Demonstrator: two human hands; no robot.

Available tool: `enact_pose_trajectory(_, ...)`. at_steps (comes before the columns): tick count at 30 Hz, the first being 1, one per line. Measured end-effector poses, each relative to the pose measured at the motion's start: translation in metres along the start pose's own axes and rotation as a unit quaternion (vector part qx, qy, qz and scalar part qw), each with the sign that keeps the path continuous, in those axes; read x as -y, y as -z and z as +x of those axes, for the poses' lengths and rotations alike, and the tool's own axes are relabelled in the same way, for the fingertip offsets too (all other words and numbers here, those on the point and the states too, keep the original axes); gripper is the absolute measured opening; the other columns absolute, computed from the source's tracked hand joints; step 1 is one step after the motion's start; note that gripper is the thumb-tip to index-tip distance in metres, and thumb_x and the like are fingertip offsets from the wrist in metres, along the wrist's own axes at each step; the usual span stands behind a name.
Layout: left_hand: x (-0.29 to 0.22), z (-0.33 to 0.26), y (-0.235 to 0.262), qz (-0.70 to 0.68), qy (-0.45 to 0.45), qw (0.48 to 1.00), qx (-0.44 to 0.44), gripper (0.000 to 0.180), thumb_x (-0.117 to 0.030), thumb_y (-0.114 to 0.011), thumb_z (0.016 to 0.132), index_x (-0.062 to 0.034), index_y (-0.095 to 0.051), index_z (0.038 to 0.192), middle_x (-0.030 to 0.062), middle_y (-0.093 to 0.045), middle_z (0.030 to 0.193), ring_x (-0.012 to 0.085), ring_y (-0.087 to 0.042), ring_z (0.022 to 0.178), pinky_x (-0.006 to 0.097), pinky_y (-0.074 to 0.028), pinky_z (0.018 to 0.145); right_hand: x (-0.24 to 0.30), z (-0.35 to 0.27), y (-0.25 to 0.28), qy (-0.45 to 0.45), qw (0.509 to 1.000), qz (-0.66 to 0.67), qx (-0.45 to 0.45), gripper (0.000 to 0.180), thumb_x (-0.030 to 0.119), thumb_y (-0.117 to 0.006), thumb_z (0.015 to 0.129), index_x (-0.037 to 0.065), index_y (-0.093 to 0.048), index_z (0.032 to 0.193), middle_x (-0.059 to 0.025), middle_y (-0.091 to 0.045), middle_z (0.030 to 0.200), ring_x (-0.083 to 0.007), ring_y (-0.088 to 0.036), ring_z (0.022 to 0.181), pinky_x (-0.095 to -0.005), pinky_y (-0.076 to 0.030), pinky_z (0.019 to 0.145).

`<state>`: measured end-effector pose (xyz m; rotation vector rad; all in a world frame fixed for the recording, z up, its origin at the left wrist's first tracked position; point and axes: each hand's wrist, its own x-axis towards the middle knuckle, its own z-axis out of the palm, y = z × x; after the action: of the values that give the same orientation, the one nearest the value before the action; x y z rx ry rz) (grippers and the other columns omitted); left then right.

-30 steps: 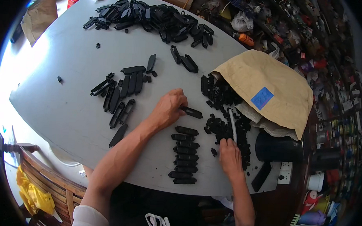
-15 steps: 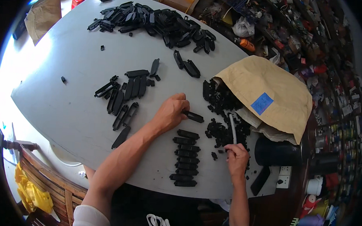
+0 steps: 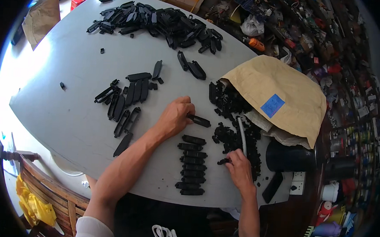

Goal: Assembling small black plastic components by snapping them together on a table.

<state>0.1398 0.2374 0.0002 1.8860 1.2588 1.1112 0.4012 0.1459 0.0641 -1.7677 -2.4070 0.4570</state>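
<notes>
Black slim part (image 3: 201,121), long axis slanting, free end right and nearward

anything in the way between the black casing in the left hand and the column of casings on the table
Nothing visible: only bare grey tabletop separates the casing in the left hand from the column of casings. The loose small black parts lie off to the right.

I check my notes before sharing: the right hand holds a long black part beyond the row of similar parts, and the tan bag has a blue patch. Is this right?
No: the head view shows the left hand, not the right hand, holding the long black part beyond the row. The tan bag has a blue patch.
</notes>
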Motion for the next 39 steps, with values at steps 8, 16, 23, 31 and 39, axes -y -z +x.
enact_pose_trajectory(8,-0.002,0.000,0.000,0.001,0.003,1.000,0.004,0.025,0.003,-0.074,0.061,0.0002,-0.060,0.082,0.0104,-0.052,0.084,0.0293,-0.056,0.083,0.038,-0.046,0.071,-0.016,-0.006,-0.029,0.066,0.967,-0.232,-0.082,0.015,0.000,-0.058,0.082,0.000,-0.051,0.095,-0.0163,-0.050,0.093,-0.0347,-0.058,0.084,-0.0386,-0.050,0.066)
enact_pose_trajectory(16,0.005,-0.002,-0.004,0.002,-0.019,1.000,-0.021,0.025,0.002,-0.075,0.060,-0.0005,-0.061,0.081,0.0105,-0.053,0.084,0.0295,-0.057,0.082,0.038,-0.047,0.071,0.032,0.034,0.013,-0.156,0.866,0.444,-0.172,0.010,0.007,-0.047,0.095,0.001,-0.055,0.097,-0.0070,-0.059,0.077,-0.0090,-0.056,0.052,-0.0239,-0.051,0.044)
enact_pose_trajectory(23,0.001,-0.001,-0.002,0.010,-0.026,0.999,-0.024,0.024,0.000,-0.075,0.059,-0.0017,-0.062,0.080,0.0103,-0.054,0.083,0.0310,-0.056,0.082,0.038,-0.047,0.070,0.057,0.108,-0.003,-0.050,0.891,0.450,0.018,0.023,0.002,-0.054,0.089,0.001,-0.063,0.109,-0.0006,-0.053,0.069,-0.0054,-0.050,0.052,-0.0206,-0.044,0.043)
enact_pose_trajectory(31,0.005,-0.001,-0.004,-0.006,-0.028,0.999,-0.037,0.023,-0.002,-0.074,0.058,-0.0011,-0.060,0.076,0.0121,-0.053,0.083,0.0327,-0.055,0.085,0.040,-0.045,0.072,0.071,0.141,-0.017,-0.028,0.939,0.340,0.047,0.010,-0.006,-0.063,0.079,0.002,-0.058,0.076,0.0011,-0.056,0.062,-0.0030,-0.048,0.048,-0.0192,-0.039,0.039)
enact_pose_trajectory(39,0.007,0.000,-0.005,-0.005,-0.036,0.998,-0.047,0.024,-0.003,-0.076,0.056,-0.0009,-0.061,0.074,0.0105,-0.055,0.079,0.0303,-0.055,0.082,0.040,-0.045,0.068,0.069,0.149,-0.016,-0.033,0.951,0.303,0.057,0.014,-0.006,-0.067,0.075,0.000,-0.056,0.072,-0.0023,-0.056,0.060,-0.0064,-0.050,0.049,-0.0237,-0.039,0.040)
